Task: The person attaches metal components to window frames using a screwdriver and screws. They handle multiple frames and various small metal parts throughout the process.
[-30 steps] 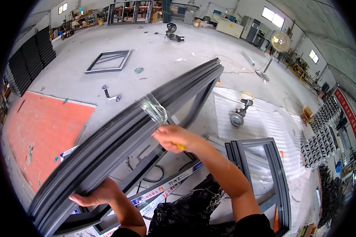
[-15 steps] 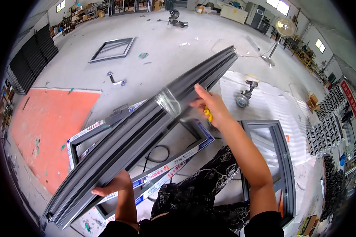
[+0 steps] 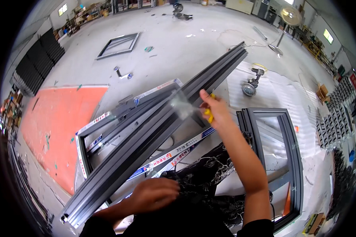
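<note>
A bundle of long dark grey metal profiles (image 3: 126, 158) lies slantwise from near left to far right. Crumpled clear film (image 3: 182, 106), blurred, is at its middle, beside my right hand (image 3: 215, 108). That hand is closed on a yellow-handled tool (image 3: 209, 114); its working end is hidden. My left hand (image 3: 156, 193) is off the profiles, in front of my body, back upward, its fingers smeared by motion. Under the bundle rests a grey frame (image 3: 81, 150) with printed protective tape.
Grey window frames (image 3: 292, 158) lie at my right. Beyond them, a power tool with a round head (image 3: 250, 87) rests on white foam sheeting (image 3: 281, 87). A red-orange sheet (image 3: 59, 122) covers floor at left. A fan (image 3: 290, 16) stands at far right.
My left hand has left the bundle and moved right, towards my body. The film band, flat around the profiles before, is now crumpled. Some profiles on the left side have spread apart.
</note>
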A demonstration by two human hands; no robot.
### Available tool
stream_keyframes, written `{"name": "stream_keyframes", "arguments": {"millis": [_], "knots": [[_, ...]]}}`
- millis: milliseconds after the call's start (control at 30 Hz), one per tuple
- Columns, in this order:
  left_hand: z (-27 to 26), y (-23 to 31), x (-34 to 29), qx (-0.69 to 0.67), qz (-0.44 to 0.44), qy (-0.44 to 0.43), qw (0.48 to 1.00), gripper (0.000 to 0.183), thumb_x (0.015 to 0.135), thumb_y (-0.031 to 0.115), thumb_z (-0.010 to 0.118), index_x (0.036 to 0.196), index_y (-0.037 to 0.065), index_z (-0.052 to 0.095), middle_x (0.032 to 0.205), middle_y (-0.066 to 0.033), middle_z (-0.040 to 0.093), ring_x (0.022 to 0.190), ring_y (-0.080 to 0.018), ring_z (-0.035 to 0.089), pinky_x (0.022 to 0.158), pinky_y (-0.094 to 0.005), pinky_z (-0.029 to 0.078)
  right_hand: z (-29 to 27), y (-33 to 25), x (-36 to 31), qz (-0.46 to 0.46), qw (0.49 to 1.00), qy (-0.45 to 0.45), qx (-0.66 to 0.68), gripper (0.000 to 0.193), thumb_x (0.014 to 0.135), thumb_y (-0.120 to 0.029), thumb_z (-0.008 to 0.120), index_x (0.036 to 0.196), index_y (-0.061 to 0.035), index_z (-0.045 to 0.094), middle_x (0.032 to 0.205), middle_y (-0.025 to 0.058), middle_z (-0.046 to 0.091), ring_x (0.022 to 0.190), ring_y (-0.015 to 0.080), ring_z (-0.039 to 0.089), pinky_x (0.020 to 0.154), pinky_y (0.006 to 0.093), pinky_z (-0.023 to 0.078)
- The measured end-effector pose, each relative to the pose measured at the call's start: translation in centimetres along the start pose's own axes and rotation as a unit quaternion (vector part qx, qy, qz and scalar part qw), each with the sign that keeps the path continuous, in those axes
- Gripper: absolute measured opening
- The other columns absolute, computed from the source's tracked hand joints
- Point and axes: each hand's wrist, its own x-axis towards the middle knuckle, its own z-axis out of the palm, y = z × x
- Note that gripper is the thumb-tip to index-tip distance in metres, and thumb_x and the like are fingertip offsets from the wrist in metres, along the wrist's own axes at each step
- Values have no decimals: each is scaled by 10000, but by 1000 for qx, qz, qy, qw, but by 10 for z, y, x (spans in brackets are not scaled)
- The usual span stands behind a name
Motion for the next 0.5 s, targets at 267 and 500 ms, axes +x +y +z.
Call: {"name": "stream_keyframes", "arguments": {"millis": [267,500], "knots": [[-20,88,26,397,-2,316,862,153,772,44,534,903,-7,597,952,-183,634,904,-349,610,891,-480,468,-35,19,-34,-18,997,-18,67,382,793,-380,761,850,-82,529,661,12,522,543,109,509,423,246,368],[-10,81,10,297,-428,40,853,497,945,466,418,1070,19,596,932,-224,634,888,-415,594,771,-471,455,-85,40,-62,11,993,-20,112,275,871,-287,693,941,-63,551,709,5,576,541,86,532,414,219,385]]}}
